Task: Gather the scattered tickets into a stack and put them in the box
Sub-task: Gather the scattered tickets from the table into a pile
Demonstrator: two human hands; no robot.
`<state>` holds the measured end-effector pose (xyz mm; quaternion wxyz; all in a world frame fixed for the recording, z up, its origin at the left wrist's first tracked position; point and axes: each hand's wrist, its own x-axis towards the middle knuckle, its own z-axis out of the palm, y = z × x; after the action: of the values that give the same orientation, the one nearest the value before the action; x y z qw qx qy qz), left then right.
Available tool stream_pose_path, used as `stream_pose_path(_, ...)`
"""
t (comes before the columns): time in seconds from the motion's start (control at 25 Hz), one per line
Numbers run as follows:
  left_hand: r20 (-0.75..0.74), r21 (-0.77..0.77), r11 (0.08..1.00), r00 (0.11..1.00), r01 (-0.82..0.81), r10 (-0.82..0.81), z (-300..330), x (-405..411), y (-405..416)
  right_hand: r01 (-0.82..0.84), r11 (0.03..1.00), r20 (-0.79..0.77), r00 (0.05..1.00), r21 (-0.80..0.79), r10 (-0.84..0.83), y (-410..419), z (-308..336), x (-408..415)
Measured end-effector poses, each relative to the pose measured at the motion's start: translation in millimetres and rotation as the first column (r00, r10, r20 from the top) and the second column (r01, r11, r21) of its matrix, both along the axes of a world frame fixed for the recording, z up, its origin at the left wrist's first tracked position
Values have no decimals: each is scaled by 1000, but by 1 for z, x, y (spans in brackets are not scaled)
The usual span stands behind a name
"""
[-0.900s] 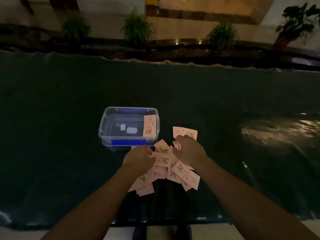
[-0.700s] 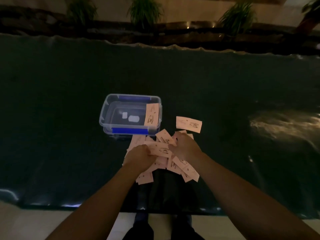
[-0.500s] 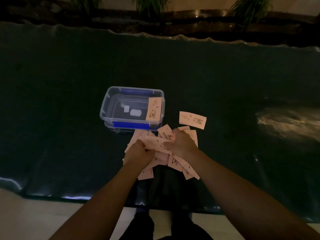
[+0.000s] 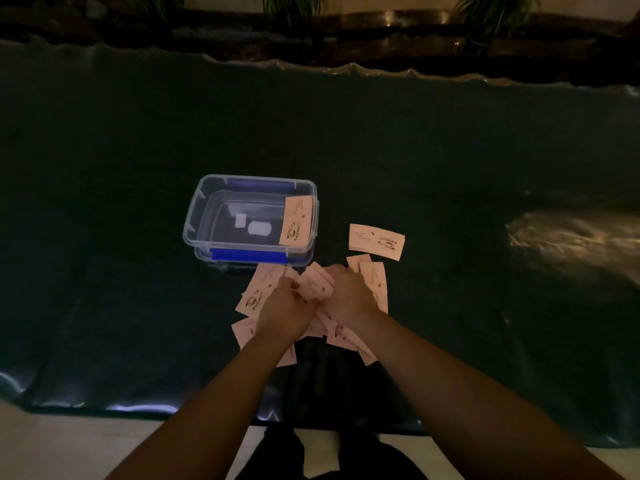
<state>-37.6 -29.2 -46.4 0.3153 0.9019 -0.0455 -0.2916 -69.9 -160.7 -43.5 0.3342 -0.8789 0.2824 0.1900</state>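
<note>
A loose pile of pink tickets (image 4: 258, 289) lies on the dark table cover just in front of a clear plastic box (image 4: 194, 223) with blue clips. My left hand (image 4: 287, 311) and my right hand (image 4: 348, 296) rest close together on the pile, pinching a ticket (image 4: 315, 284) between them. One ticket (image 4: 296, 220) leans inside the box against its right wall. Another single ticket (image 4: 376, 241) lies flat to the right of the box, apart from the pile. Several tickets are hidden under my hands.
The dark cover (image 4: 450, 161) spreads wide on all sides, its front edge (image 4: 138, 408) close to me. A shiny bright patch (image 4: 568, 240) sits at the right. Potted plants (image 4: 491, 15) and a ledge stand beyond the far edge.
My hands have drawn closer together and moved forward onto the pile, now pinching one ticket between them. The view has tilted down. The box and the lone ticket have not moved.
</note>
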Motion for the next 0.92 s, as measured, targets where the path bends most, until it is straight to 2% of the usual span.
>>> stream_pose_path(0.12,20,15,1000,1000,-13,13,-3,-2,-10,29,999,25,999,26,-30,4,-3,-1)
stream_pose_path(0.28,-18,-50,997,998,-64,63,3,-3,-15,129,971,61,988,199,-144,-3,0,-1)
stream_pose_path(0.4,-47,-103,992,997,-67,62,6,-2,-22,237,928,62,962,287,-265,-17,4,0)
stream_pose_path(0.52,-100,-36,996,992,-85,82,10,0,-35,369,850,73,902,376,-424,-39,4,-8)
stream_pose_path(0.68,-94,0,991,987,132,-132,11,-1,-49,504,783,66,825,365,-561,-70,-5,-26)
stream_pose_path(0.84,-35,9,960,960,279,-279,8,-4,-63,567,771,34,799,290,-600,-87,-14,-38)
stream_pose_path(0.92,-8,74,915,917,397,-398,7,-4,-73,573,784,24,804,237,-595,-91,-17,-42)
